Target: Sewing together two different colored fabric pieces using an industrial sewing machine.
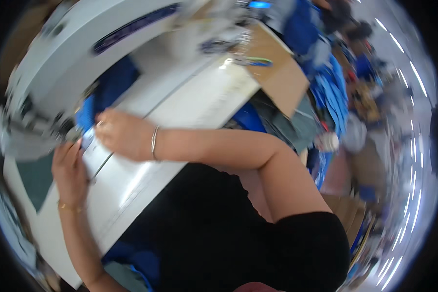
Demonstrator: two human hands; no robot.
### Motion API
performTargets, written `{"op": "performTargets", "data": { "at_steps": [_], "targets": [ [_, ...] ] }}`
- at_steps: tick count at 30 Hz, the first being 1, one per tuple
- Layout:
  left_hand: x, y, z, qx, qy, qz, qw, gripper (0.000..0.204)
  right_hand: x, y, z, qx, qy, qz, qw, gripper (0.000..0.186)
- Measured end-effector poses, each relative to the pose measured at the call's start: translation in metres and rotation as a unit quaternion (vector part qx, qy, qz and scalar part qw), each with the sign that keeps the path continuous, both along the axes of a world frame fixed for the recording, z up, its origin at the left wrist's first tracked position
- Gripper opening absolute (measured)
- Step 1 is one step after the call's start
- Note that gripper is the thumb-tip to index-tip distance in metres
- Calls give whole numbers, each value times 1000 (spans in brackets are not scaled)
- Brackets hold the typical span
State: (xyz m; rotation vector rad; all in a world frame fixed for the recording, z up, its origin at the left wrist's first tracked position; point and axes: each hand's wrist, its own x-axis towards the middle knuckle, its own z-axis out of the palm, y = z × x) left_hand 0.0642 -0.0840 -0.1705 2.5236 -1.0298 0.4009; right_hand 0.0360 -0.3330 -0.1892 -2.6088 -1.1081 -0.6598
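Over the glossy white table, hands curl beside blue cloth, any pinch unclear

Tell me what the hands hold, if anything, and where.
Cannot be told: the right hand is at the right edge of the bright blue cloth, the left hand near its lower end, but blur hides any grip.

left hand: fingers forward | right hand: curled | right elbow: bent
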Motion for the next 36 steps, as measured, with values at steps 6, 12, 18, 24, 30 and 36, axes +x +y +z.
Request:
{"op": "performTargets", "data": {
  "at_steps": [6,12,18,24,30,36],
  "targets": [
    [90,78,-21,158,14,108,981,24,-138,-85,10,177,-74,13,981,19],
    [49,59,-4,201,40,157,966,33,-229,-267,-9,235,-294,-506,776,4],
    [-95,-3,69,455,-5,209,866,46,-267,-385,-79,-15,-122,-729,673,21],
    [-113,35,64,241,-80,95,963,49,-270,-428,-109,60,-95,-711,694,24],
    [-138,125,20,367,-12,367,855,45,-274,-457,-30,119,-221,-802,542,23],
    [-109,236,-16,300,-319,356,826,34,-250,-444,80,146,-295,-777,536,36]
  ]
}}
